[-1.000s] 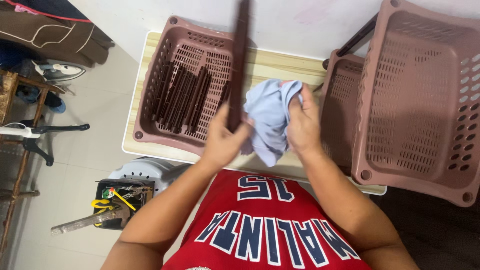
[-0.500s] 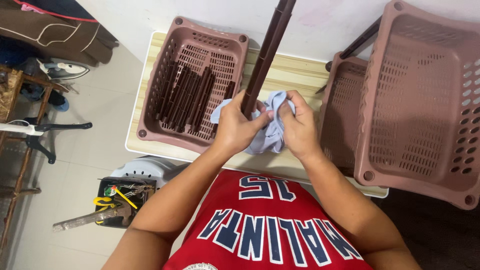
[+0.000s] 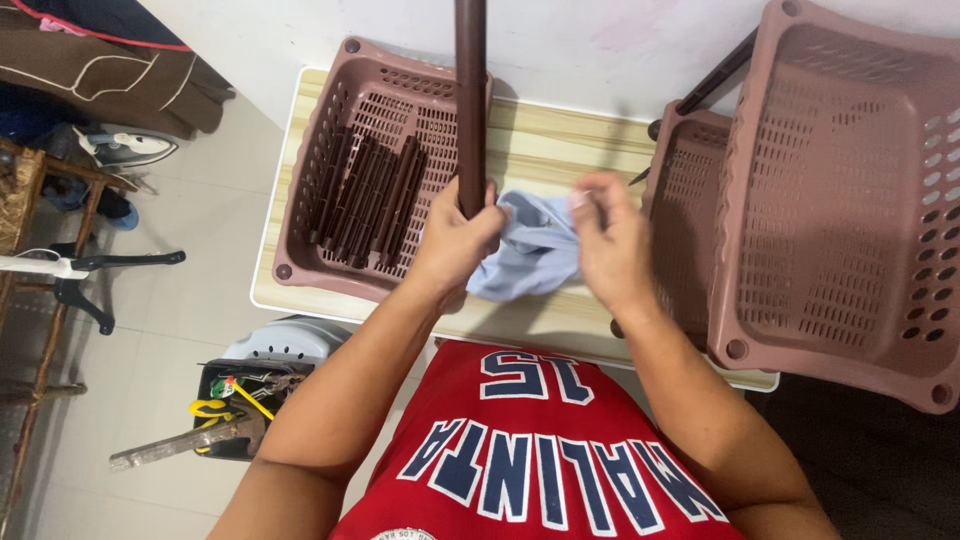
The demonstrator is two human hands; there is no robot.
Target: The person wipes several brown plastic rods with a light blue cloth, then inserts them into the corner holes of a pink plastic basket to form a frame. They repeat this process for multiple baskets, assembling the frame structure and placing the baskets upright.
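Above the wooden surface (image 3: 560, 125), left hand (image 3: 455, 240) grips an upright brown rod (image 3: 470, 100); right hand (image 3: 610, 240) pinches a blue cloth (image 3: 535, 250). The tall rod could tip.

This looks like a home: an iron (image 3: 125, 148) sits on the tiled floor (image 3: 180, 330), near a small desk (image 3: 560, 135) and a toolbox (image 3: 235, 405).

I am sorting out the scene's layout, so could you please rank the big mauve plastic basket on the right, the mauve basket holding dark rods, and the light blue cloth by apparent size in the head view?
1. Big mauve plastic basket on the right, though it sits nearer the camera.
2. Mauve basket holding dark rods.
3. Light blue cloth.
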